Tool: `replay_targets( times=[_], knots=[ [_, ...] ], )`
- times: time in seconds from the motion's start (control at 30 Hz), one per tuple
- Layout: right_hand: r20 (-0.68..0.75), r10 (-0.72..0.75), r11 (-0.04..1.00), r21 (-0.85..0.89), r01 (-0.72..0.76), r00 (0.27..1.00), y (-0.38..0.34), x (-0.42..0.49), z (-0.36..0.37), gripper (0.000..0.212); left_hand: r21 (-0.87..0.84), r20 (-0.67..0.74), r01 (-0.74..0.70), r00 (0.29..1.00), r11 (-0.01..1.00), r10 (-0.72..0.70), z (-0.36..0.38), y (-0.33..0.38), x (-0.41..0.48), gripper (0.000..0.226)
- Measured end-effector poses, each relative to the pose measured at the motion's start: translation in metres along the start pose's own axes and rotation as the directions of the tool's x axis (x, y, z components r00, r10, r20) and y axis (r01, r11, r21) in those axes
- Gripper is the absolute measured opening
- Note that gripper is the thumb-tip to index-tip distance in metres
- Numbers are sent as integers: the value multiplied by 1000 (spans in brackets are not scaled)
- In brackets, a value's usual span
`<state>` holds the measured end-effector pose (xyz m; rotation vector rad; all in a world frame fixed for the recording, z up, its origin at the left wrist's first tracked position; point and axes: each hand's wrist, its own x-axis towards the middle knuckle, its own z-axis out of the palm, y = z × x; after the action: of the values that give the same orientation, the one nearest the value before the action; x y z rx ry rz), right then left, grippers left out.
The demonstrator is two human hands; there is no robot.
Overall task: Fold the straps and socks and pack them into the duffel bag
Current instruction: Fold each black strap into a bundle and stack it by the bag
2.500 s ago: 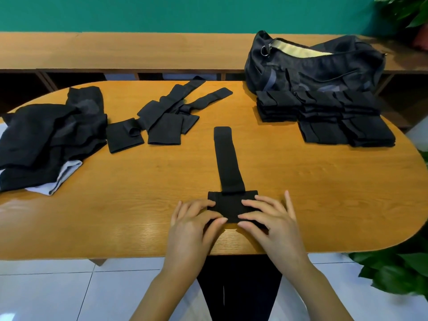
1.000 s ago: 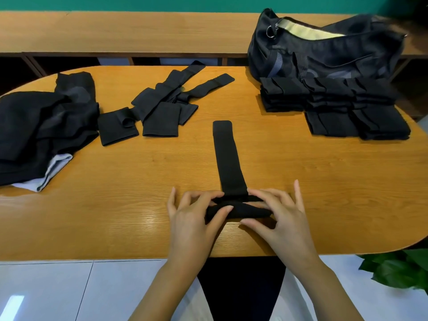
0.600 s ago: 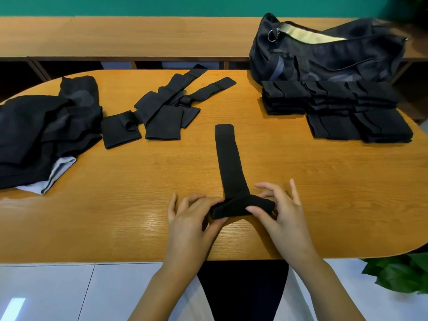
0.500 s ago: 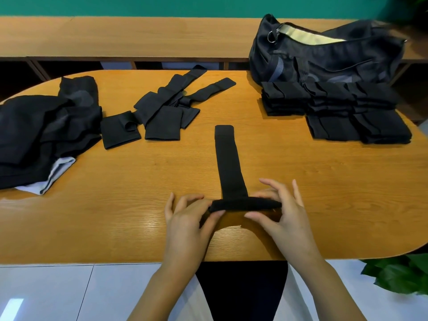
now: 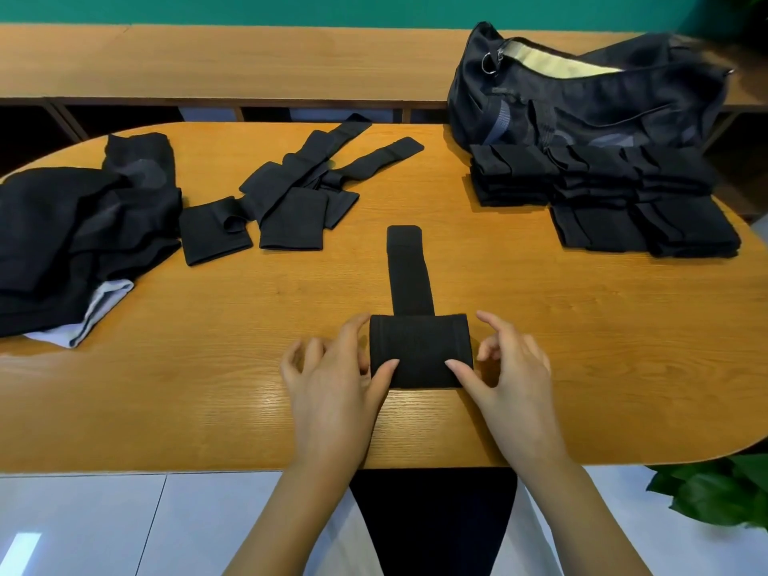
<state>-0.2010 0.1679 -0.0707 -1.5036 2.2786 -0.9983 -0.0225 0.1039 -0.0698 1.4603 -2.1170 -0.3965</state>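
— While your thumbs pin the doubled pad of the black strap flat at lower centre of the frame, its narrow tail runs straight up the oval wooden table toward the middle. Your left hand presses down with the thumb, and its index finger lies along the pad's left edge. Neither hand is closed round the cloth.

— Your right hand mirrors it from the other side. The thumb tip sits on the pad's near right corner and the other fingers are loosely bent and lifted clear. You are pressing, not gripping.

— Expect it to handle as light, soft, ribbed elastic. It lies limp on the wood, so the fold will likely slump or spring open once you ease off, and it wants weight on it.

— Take it, then, at the pad's two side edges, thumb on top and fingers slid beneath. Or take the tail's far tip if you mean to bring that down over the pad. It looks neither fragile nor slippery on that grain.

— Upper right: the black duffel bag, mouth unzipped, with the stack of folded pieces right against its front. Upper centre: the unfolded straps in a loose tangle. Left edge: a heap of dark fabric, probably the socks, though you cannot tell for certain.
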Motion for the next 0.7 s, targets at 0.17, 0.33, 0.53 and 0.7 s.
replay_targets(
  times=[0.17, 0.33, 0.53, 0.7],
  knots=[
    [33, -291, 947, -135, 293, 956, 3, 0, -2, 41, -16, -9, -284, 959, 959, 284, 1, -2, 2, 20],
    [141, -343, 926, -118, 360, 929, 8, -5, 4, 41, -78, 90, -298, 948, 951, 304, 8, -11, -4, 41],
    [117, -302, 946, -83, 312, 946, 7, -5, 5, 44, -62, 34, -289, 956, 955, 291, 11, -9, -5, 35],
    [106, -290, 950, -88, 300, 951, 5, -4, 7, 41, -27, -2, -310, 951, 950, 310, 11, -7, -3, 34]
  ],
)
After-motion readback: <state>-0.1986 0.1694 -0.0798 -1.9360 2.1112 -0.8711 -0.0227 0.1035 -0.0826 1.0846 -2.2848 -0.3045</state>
